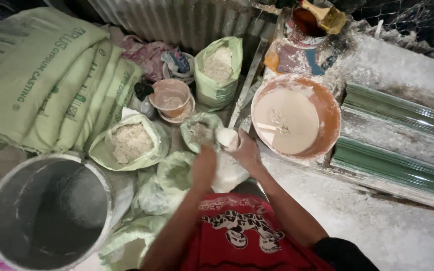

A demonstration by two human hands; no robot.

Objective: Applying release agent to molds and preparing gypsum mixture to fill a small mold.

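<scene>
My right hand [246, 150] has its grip closed around a small white lump [226, 137], probably a fistful of plaster or a little scoop caked in it; I can't tell which. My left hand [203, 165] is blurred, its grip too smeared to read, reaching towards the small open bag of grey powder [199, 131] at eleven o'clock from the lump. From here I judge the lump could crumble or shed dust over the bags below if the squeeze loosens. At three o'clock sits the orange basin [327, 108] of pale wet mix; a careless swing could tip powder onto its rim or the dusty floor [377, 236]. At nine o'clock an open sack of white powder [130, 142] lies near the grey bucket [46, 213].
</scene>
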